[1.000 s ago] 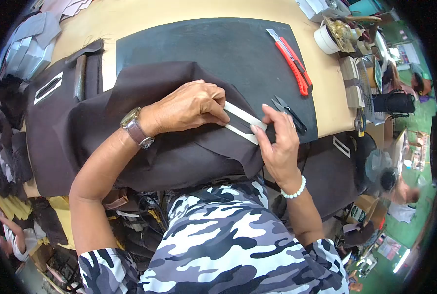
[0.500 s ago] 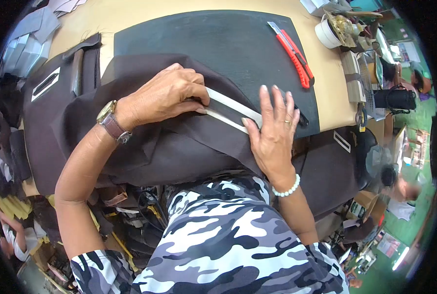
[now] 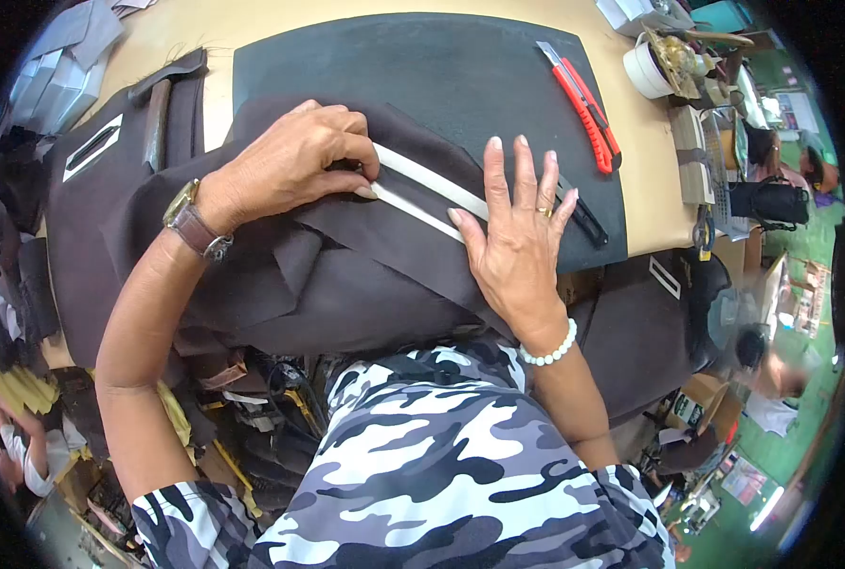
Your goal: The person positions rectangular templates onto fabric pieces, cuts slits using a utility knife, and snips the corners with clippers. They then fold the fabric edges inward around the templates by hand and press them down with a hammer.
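“Tan bench (image 3: 654,209) under the dark mat (image 3: 413,71): how are your hands?”

“Your left hand (image 3: 299,156) arches, pinching brown cloth (image 3: 375,284) at the white strips' (image 3: 430,178) ends; your right hand (image 3: 517,242), released (fingers spread), lies at their other ends.”

The cloth (image 3: 365,294) is dark brown, and the two strips (image 3: 432,178) on it are white. The cutting mat (image 3: 413,71) is dark grey-green, and the table (image 3: 181,33) is light yellowy tan. The box cutter (image 3: 586,116) is red with some black. The shirt (image 3: 422,465) has camouflage blobs of white, grey and black. The watch strap (image 3: 195,231) is brown, the ring (image 3: 544,211) is gold, and the bead bracelet (image 3: 550,357) is pale minty white.
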Action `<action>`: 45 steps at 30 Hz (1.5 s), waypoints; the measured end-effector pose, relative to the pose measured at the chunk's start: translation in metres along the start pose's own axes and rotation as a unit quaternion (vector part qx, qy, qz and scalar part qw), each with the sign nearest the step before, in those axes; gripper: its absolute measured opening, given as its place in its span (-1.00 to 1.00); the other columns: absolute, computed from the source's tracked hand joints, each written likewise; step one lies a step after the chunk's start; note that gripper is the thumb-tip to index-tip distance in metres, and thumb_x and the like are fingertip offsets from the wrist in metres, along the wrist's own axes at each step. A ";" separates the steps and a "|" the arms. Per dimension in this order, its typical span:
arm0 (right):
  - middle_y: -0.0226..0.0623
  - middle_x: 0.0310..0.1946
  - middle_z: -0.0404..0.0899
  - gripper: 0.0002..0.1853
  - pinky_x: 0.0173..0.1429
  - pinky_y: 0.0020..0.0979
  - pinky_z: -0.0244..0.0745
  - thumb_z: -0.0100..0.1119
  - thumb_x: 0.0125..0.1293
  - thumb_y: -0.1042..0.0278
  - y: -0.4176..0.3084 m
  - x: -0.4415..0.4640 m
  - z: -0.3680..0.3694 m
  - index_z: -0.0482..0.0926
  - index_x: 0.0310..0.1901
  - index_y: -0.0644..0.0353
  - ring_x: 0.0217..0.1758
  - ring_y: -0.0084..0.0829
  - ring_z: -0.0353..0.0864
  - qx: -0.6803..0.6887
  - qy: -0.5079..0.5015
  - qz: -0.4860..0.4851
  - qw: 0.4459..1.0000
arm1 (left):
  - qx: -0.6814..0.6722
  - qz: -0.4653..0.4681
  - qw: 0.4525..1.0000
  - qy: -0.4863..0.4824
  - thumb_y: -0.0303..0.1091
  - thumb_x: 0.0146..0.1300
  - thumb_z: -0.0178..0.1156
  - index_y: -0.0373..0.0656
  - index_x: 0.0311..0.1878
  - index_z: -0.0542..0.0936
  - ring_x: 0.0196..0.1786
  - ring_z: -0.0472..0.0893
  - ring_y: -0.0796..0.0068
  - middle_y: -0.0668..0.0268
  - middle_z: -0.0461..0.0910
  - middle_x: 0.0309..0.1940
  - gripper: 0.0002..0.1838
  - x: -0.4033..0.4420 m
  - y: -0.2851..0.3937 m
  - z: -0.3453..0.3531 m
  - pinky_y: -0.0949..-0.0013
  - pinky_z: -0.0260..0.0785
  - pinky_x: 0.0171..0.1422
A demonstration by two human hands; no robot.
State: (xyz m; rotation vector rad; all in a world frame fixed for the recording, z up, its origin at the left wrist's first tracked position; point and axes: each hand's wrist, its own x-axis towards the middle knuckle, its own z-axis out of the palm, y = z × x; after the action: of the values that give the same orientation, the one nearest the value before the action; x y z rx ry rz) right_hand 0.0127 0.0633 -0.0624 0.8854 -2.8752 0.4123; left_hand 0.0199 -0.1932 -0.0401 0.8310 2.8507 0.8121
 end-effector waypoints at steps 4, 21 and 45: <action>0.02 0.39 0.02 -0.24 0.32 0.44 -0.25 0.16 0.21 0.06 -0.018 0.021 0.013 0.10 0.42 -0.05 0.46 0.22 -0.13 -0.015 0.017 -0.041 0.999 | -0.011 -0.007 1.000 0.004 -0.22 0.06 0.30 -0.12 -0.33 0.54 -0.17 0.47 0.33 0.34 0.45 -0.37 -0.78 0.000 -0.003 0.002 0.29 0.22 -0.03; -0.01 0.39 0.02 -0.21 0.27 0.48 -0.22 0.23 0.16 0.08 -0.047 0.046 0.027 0.11 0.41 -0.05 0.46 0.19 -0.12 0.027 0.048 -0.114 0.992 | 0.049 -0.021 0.997 0.050 -0.15 0.01 0.34 -0.17 -0.12 0.50 -0.07 0.45 0.22 0.25 0.44 -0.22 -0.58 -0.022 -0.004 -0.002 0.24 0.27 0.05; 0.03 -0.07 0.59 -0.43 0.07 -0.30 0.47 0.25 0.17 0.21 -0.042 0.295 0.004 0.42 0.10 0.49 -0.04 -0.24 0.59 0.651 0.111 0.095 0.745 | 0.021 -0.306 0.872 0.381 0.25 -0.09 0.35 -0.38 0.38 0.03 0.37 0.18 -0.11 -0.19 0.17 0.30 0.17 -0.033 0.131 0.085 -0.22 -0.10 0.40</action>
State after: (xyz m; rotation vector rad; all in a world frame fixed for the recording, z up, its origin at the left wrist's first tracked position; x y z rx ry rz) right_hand -0.2069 -0.1293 -0.0041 0.4784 -2.0814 2.4602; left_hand 0.1285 -0.0770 -0.0496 -0.5584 3.4179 1.1452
